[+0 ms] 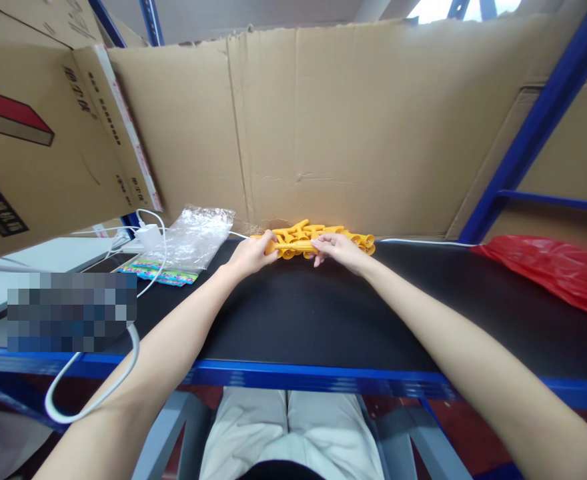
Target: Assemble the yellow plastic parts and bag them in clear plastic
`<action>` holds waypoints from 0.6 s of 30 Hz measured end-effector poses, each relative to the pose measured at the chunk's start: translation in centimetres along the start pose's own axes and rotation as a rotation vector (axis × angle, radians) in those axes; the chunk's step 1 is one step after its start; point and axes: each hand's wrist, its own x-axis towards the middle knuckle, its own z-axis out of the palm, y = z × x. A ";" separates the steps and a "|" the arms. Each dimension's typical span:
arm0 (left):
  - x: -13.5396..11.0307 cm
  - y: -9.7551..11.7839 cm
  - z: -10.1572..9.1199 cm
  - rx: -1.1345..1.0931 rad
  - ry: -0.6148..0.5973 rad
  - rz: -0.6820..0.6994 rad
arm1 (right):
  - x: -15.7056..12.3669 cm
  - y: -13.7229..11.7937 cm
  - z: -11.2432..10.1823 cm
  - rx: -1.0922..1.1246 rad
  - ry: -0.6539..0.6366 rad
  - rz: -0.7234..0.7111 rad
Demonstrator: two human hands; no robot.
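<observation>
At the far side of the black tabletop (313,313) lies a pile of yellow plastic pieces (301,230), some forked and some with round cup-like ends. My left hand (253,255) has its thumb and fingers closed on the left end of a long yellow plastic piece (296,247) at the front of the pile. The right end of that same piece is pinched by my right hand (342,252). Held roughly level, the piece spans the gap between both hands. Its ends are partly hidden by my fingers, and I cannot tell its exact kind.
Left of the pile lies a clear plastic bag (193,233) with a colourful printed edge. White cables (136,340) loop near my left forearm. A red plastic bag (548,267) rests at right. Cardboard (353,127) walls the back, and a blue post (528,127) slants at right.
</observation>
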 end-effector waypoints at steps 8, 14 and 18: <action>0.0 -0.3 0.1 0.028 0.025 0.032 | 0.5 0.6 0.4 0.189 -0.010 0.141; 0.0 0.0 0.0 -0.174 0.008 -0.026 | 0.1 0.5 0.7 -0.335 0.189 -0.202; 0.2 0.3 0.2 -0.346 -0.003 -0.036 | -0.3 0.5 0.1 -0.833 0.157 -0.594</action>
